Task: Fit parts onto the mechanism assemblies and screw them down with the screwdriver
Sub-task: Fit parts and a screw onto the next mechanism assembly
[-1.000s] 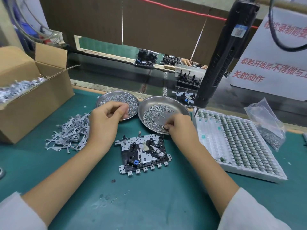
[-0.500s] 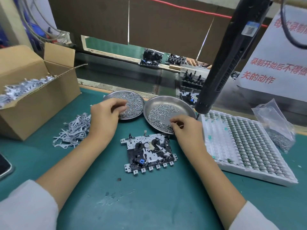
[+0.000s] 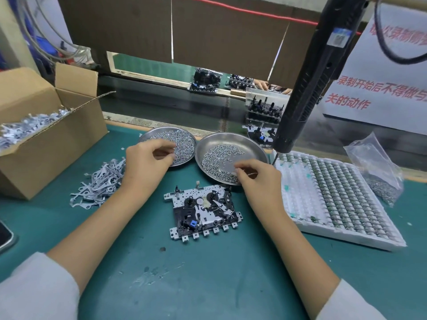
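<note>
Head view, left hand (image 3: 147, 162) and right hand (image 3: 258, 179) over screw dishes (image 3: 254, 144), fingertips curled, grip contents indiscernible

Green work mat (image 3: 208, 285) in the foreground; dark conveyor belt (image 3: 161, 107) running behind it. Brown cardboard screen (image 3: 219, 38) above, with a gap showing a second green bench (image 3: 150, 64). White notice with red lettering (image 3: 381, 88) at right.

A white sign (image 3: 379, 72) hung at the back right with red Chinese words on it. One line read 录制开始后不得做与, cut off at the edge. The line under it read 关的动作. The top line was too cut off to read. A small blue sticker (image 3: 339, 38) on the black screwdriver (image 3: 307, 84) was too blurry to read.
</note>
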Demonstrator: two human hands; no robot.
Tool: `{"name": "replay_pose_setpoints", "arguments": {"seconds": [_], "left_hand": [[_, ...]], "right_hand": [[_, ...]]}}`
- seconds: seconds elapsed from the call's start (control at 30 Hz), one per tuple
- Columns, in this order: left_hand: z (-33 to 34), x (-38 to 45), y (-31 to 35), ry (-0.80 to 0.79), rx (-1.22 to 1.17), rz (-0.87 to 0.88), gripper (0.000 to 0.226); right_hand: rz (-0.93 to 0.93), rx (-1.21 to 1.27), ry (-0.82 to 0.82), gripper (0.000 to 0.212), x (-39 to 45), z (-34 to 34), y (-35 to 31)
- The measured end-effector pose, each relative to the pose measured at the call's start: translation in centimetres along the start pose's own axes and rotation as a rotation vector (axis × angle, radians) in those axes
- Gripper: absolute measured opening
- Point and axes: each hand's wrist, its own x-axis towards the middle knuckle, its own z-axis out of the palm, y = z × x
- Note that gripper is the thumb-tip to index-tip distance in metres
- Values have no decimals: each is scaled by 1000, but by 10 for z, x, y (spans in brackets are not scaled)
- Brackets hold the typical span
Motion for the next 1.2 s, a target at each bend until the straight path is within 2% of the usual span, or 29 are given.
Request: {"name": "replay_pose_setpoints", "arguments": {"seconds": [0.23,1.2], "left_hand": [[-2,-1,0,-27,42,-39,20],[-4,5,-7,-16,195,82,22]], "right_hand": [[6,21,3,15,1,-2,2],[-13,41,-12,14,-2,-3,5]]}}
